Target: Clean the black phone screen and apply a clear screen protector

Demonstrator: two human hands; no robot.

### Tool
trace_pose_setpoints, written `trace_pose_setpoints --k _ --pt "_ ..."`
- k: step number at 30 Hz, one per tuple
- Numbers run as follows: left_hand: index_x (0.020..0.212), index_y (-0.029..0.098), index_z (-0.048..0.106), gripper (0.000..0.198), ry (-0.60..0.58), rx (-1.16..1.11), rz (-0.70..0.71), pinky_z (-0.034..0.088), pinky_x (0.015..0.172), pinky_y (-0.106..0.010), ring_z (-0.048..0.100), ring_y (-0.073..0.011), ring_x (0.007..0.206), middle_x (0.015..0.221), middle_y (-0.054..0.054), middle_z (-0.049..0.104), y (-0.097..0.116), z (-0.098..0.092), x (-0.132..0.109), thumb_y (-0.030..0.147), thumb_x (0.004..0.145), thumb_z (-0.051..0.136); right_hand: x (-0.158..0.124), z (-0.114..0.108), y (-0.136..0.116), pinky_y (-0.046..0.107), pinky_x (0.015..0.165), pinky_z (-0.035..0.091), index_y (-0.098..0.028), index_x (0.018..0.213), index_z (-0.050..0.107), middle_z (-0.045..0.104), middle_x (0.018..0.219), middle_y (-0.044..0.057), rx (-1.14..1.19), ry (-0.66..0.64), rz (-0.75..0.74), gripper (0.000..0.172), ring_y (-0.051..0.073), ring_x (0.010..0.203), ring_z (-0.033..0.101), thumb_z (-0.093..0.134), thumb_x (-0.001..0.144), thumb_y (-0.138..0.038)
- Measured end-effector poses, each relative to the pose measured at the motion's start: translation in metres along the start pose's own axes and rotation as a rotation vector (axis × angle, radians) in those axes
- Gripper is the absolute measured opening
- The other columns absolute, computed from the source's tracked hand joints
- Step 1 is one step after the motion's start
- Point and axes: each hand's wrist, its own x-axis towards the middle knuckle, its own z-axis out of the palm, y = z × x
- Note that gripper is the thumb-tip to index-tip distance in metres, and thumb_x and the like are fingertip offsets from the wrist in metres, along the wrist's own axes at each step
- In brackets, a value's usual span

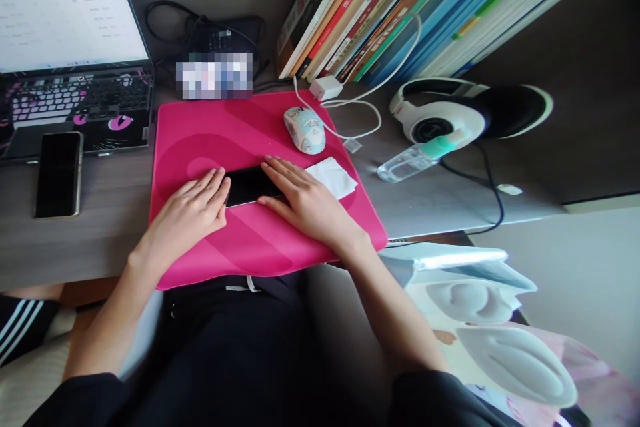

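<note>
A black phone [246, 185] lies face up and sideways on the bright pink desk mat [240, 127]. My left hand [193, 210] rests at its left end, fingers stretched out close together with the tips at the phone's edge. Across the right part of the phone lies my right hand [305, 203], its fingers extended along the top edge and its thumb near the lower edge. The hand hides that end of the phone. Just beyond the right fingers is a folded white tissue [336, 177], flat on the mat.
A patterned mouse [305, 130] sits at the mat's back right, beside a white charger [326, 87] with its cable. Further right are headphones [435, 113] and a small clear bottle [410, 161]. A laptop [75, 93] and second phone [59, 173] stand left; books [360, 13] line the back.
</note>
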Motion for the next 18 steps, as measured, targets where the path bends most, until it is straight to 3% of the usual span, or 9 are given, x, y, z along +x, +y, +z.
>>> trace_pose_setpoints --k 18 --pt "0.151 0.002 0.057 0.05 0.016 0.033 0.007 0.05 0.122 -0.055 0.056 -0.0357 0.148 0.16 -0.026 0.053 0.0006 0.001 0.0013 0.009 0.103 0.044 0.0002 0.0019 0.0022 0.057 0.13 0.04 -0.014 0.164 0.047 0.048 0.168 0.018 0.002 0.016 -0.016 0.066 0.034 0.158 0.044 0.055 0.109 -0.049"
